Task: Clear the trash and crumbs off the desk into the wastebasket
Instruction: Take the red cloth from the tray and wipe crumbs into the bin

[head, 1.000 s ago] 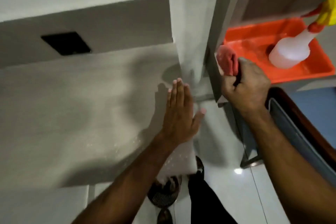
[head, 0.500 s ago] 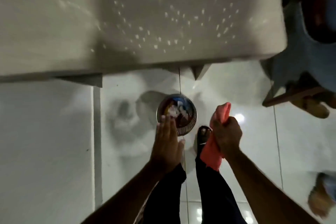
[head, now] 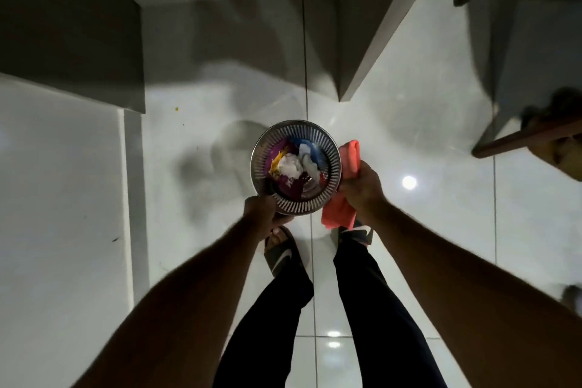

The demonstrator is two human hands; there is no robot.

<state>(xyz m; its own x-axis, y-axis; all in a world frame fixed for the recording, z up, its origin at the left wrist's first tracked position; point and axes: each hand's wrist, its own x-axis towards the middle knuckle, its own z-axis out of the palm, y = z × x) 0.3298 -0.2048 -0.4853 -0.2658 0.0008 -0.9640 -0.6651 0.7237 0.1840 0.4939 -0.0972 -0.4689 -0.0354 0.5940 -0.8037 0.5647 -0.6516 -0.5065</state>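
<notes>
A round metal mesh wastebasket (head: 333,164) stands on the white tiled floor just ahead of my feet, seen from straight above. It holds crumpled white paper (head: 291,165) and coloured wrappers. My left hand (head: 260,210) is closed on the near left part of its rim. My right hand (head: 362,187) grips a folded pink cloth (head: 351,156) against the basket's right side. The desktop and any crumbs are out of view.
Grey desk panels (head: 371,25) rise at the top and left. A chair with a dark wooden frame (head: 522,138) sits at the right. My two sandalled feet (head: 283,253) stand directly behind the basket on the glossy floor.
The view has tipped down from the crumb-strewn desk edge to the floor. My left hand went from flat and open to closed on the basket rim. My right hand brought the cloth beside the basket.
</notes>
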